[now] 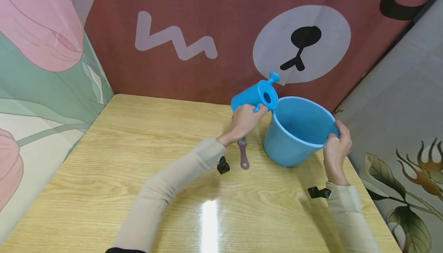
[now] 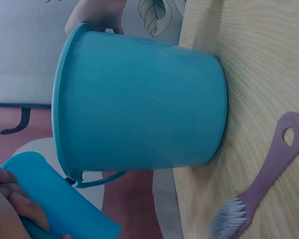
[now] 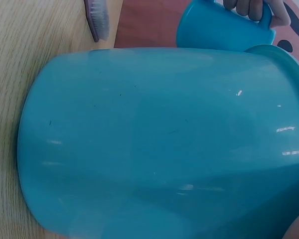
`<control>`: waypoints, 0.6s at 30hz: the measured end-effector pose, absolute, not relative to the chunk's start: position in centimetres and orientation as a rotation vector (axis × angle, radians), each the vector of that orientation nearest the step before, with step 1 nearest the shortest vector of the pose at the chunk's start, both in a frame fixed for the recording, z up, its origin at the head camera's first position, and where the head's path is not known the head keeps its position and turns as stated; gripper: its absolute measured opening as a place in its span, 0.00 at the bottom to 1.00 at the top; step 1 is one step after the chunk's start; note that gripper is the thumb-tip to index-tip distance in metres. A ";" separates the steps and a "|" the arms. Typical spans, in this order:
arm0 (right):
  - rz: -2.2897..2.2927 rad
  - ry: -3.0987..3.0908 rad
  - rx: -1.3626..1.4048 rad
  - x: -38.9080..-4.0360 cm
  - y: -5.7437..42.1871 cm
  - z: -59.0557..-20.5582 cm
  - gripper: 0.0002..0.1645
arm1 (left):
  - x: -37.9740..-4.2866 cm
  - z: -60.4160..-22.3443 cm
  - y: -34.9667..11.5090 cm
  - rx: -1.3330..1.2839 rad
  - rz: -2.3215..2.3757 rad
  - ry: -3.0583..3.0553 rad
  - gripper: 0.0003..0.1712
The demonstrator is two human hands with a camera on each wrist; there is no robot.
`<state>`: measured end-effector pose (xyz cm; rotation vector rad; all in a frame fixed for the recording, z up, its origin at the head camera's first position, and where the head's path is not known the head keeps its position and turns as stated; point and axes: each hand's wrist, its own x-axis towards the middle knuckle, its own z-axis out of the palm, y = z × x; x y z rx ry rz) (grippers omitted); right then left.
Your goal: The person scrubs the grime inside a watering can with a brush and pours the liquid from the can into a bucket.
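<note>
My left hand [image 1: 246, 120] grips the handle of a small blue watering can [image 1: 250, 96], its fingers curled round it. The can is held above the table, tilted toward the bucket, with its round spout head beyond the bucket's left rim. A larger light-blue bucket [image 1: 290, 145] stands on the table at the right. On the bucket's right rim, my right hand [image 1: 337, 149] pinches the edge, thumb on the near side. In the left wrist view the watering can [image 2: 60, 199] is beside the bucket's mouth. Whether any water flows cannot be seen.
A purple-handled brush [image 1: 243, 157] with pale bristles lies on the wooden table [image 1: 138, 160], left of the bucket and below my left hand. A printed cloth [image 1: 173, 76] hangs behind the table; a floral one [image 1: 398, 110] is close on the right.
</note>
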<state>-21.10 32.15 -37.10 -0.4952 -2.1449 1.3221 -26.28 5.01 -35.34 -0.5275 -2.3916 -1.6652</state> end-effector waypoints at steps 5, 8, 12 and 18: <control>1.320 -2.157 -0.498 -21.0 32.3 -37.1 0.34 | -26.3 -35.0 5.5 -0.569 -1.641 -2.410 0.29; 1.320 -2.159 -0.504 -21.0 32.4 -37.1 0.34 | -26.4 -34.8 5.7 -0.577 -1.608 -2.419 0.28; 1.317 -2.159 -0.514 -21.0 32.4 -37.0 0.34 | -26.5 -34.6 5.9 -0.589 -1.541 -2.434 0.27; 1.321 -2.156 -0.525 -21.2 32.5 -37.0 0.34 | -26.7 -34.3 6.2 -0.588 -1.396 -2.468 0.28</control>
